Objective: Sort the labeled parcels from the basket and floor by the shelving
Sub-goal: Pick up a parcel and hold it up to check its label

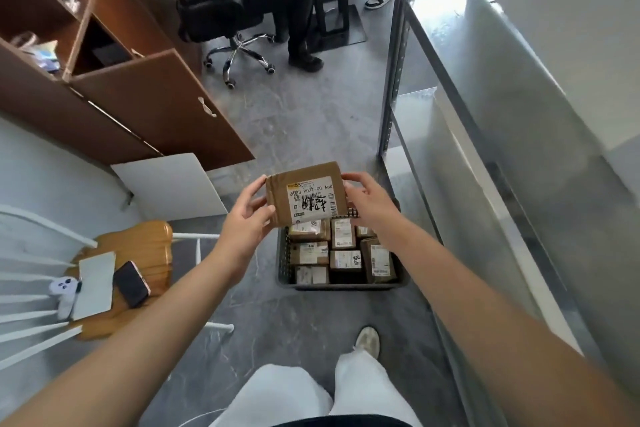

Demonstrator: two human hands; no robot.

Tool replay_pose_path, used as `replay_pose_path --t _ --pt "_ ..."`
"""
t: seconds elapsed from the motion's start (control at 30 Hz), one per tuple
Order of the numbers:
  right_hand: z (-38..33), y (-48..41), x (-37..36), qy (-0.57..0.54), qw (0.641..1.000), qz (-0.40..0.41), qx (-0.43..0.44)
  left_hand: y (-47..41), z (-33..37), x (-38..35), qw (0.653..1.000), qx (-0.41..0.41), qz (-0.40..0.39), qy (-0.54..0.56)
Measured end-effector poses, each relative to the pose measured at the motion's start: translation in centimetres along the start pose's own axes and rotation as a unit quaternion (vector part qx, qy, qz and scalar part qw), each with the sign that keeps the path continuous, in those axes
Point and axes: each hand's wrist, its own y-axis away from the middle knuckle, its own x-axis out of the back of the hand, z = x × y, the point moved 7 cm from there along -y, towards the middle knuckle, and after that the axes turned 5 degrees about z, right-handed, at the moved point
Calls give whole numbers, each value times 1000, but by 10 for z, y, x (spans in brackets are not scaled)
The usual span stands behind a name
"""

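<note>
1. The metal shelving stands at 3 o'clock of the person, and its lower shelves run alongside the basket.
2. The dark plastic basket sits on the floor at 12 o'clock of the person's feet. It is packed with small labelled cardboard parcels.
3. The held parcel is a flat brown cardboard box, lifted clear above the basket's 12 o'clock end. Its white shipping label faces the camera.
4. Handling, as a judgement:
   - The parcel looks light, since a loose pinch at each end carries it.
   - The cardboard looks stiff and should hold its shape.
   - The surface seems matt with taped seams, so it is unlikely to slip.
   - Nothing marks the contents as fragile, though they cannot be seen.
   - The two short ends look like the best hold, because that leaves the label uncovered for reading.
5. The left hand is at the parcel's 9 o'clock end and the right hand at its 3 o'clock end.
6. The left fingers curl round the 9 o'clock edge, with the thumb on top and the others beneath. The right fingers pinch the 3 o'clock edge near its upper corner. Both sets grip the parcel and touch cardboard, not the label.
</note>
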Motion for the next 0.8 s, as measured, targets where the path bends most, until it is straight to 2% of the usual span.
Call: replay_pose_path --t 0.37,0.8 --pt "30 -54 -15 0 997 -11 -77 -56 -25 0 999 47 5 -23" --pt "56 -141 -28 7 986 77 -150 -174 -55 -22 988 100 -75 -93"
